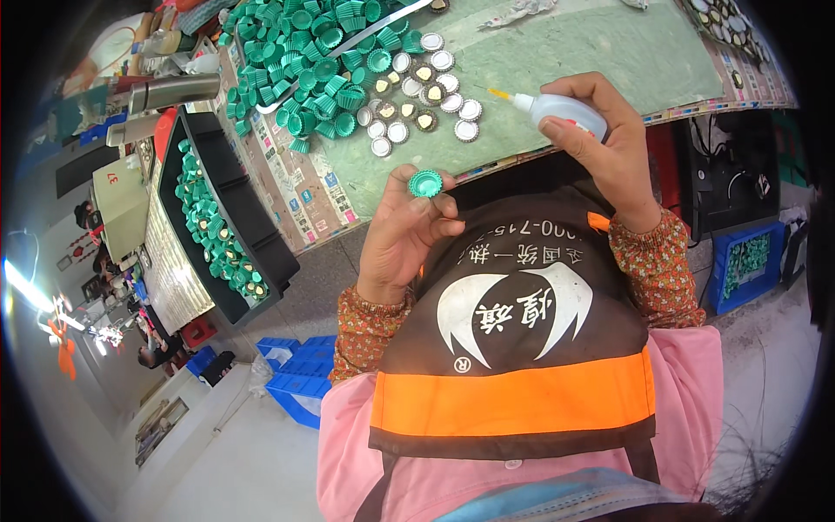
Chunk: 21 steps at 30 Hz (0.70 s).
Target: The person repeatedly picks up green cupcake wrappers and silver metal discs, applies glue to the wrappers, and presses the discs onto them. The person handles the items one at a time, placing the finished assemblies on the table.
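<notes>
Between thumb and fingers my left hand (pixel 398 235) pinches a small green fluted cup (pixel 426 184), its open side turned up toward me. My right hand (pixel 613 143) is wrapped round a small white squeeze bottle (pixel 561 110) with a thin yellow nozzle, which points left over the table and stays apart from the cup. Beyond my left hand lie several round crimped caps (pixel 397 132), some pale, others brown with cream pieces on them. Behind these a big heap of green fluted cups (pixel 300 52) covers the far left of the green table top (pixel 522 56).
Left of the table stands a black tray (pixel 230 165) holding many green cups with pieces in them. Blue crates (pixel 304 370) sit on the floor at lower left. A blue bin (pixel 746 265) with green cups is at right. More caps (pixel 731 26) lie at the far right.
</notes>
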Each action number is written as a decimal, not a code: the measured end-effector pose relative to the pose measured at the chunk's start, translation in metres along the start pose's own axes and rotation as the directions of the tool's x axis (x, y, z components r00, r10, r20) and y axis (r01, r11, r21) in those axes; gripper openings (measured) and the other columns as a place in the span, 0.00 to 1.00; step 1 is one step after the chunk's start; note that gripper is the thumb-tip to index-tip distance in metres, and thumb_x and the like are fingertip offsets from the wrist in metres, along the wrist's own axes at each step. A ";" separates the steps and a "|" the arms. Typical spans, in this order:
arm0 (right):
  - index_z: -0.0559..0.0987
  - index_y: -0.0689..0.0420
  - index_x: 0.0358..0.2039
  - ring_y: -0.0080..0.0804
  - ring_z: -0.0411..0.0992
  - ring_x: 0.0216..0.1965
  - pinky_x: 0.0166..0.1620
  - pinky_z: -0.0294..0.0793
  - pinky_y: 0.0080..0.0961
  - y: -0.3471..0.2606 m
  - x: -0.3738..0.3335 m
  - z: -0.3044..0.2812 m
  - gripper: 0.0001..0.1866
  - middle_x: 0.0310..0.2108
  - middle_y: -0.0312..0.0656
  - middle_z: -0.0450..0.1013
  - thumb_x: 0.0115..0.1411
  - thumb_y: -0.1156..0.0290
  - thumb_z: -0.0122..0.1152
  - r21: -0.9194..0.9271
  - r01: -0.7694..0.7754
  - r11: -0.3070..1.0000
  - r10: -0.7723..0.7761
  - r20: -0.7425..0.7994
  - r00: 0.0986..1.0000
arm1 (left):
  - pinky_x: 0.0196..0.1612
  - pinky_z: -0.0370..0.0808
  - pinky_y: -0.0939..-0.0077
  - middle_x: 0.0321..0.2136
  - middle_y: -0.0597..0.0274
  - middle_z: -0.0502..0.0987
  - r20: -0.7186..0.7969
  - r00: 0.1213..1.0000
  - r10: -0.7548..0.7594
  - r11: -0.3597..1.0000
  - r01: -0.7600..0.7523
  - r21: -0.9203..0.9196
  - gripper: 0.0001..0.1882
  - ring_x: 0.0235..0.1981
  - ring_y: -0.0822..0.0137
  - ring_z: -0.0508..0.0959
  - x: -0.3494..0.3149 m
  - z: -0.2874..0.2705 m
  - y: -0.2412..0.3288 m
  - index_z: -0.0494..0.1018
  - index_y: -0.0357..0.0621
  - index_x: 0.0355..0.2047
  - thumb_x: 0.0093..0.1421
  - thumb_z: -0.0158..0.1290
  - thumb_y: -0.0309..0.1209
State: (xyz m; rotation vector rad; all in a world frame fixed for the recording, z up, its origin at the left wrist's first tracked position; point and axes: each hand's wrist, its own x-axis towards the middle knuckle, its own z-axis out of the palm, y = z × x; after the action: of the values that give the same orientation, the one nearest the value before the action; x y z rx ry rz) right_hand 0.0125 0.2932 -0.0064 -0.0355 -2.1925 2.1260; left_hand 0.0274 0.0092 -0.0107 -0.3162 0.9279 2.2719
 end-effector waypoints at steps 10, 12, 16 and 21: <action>0.78 0.60 0.39 0.21 0.73 0.31 0.35 0.73 0.22 -0.005 -0.011 0.012 0.13 0.31 0.38 0.76 0.59 0.68 0.69 -0.082 0.053 0.995 -0.038 0.171 0.984 | 0.48 0.85 0.65 0.52 0.46 0.72 -0.061 0.998 -0.001 0.997 0.006 0.078 0.28 0.46 0.62 0.79 -0.002 0.001 0.000 0.56 0.48 0.63 0.65 0.53 0.23; 0.78 0.59 0.39 0.26 0.75 0.28 0.33 0.73 0.24 -0.007 -0.016 0.021 0.13 0.29 0.40 0.76 0.58 0.68 0.70 -0.075 0.093 0.993 -0.073 0.241 0.968 | 0.48 0.84 0.65 0.52 0.46 0.72 -0.071 0.997 -0.004 0.996 0.010 0.094 0.28 0.46 0.63 0.80 -0.002 0.002 0.000 0.55 0.48 0.63 0.65 0.53 0.22; 0.78 0.57 0.39 0.48 0.77 0.29 0.32 0.74 0.34 -0.005 -0.018 0.035 0.14 0.28 0.46 0.75 0.57 0.63 0.69 -0.183 0.310 0.933 -0.242 0.321 0.916 | 0.48 0.84 0.64 0.52 0.47 0.72 -0.098 0.995 -0.002 0.989 0.016 0.147 0.29 0.47 0.63 0.79 -0.005 0.004 0.001 0.54 0.48 0.63 0.65 0.52 0.22; 0.79 0.61 0.41 0.44 0.78 0.30 0.33 0.75 0.32 -0.007 -0.022 0.040 0.17 0.32 0.46 0.78 0.54 0.69 0.72 -0.235 0.362 0.902 -0.249 0.401 0.881 | 0.49 0.83 0.64 0.53 0.49 0.72 -0.113 0.994 0.011 0.980 0.012 0.197 0.29 0.48 0.63 0.79 -0.005 0.007 0.000 0.54 0.49 0.63 0.65 0.52 0.21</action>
State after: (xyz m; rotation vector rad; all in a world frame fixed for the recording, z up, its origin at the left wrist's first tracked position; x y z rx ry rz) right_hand 0.0311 0.2518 -0.0013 0.6969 -2.4935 1.7105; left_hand 0.0317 0.0113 -0.0034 -0.3601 1.2020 2.1573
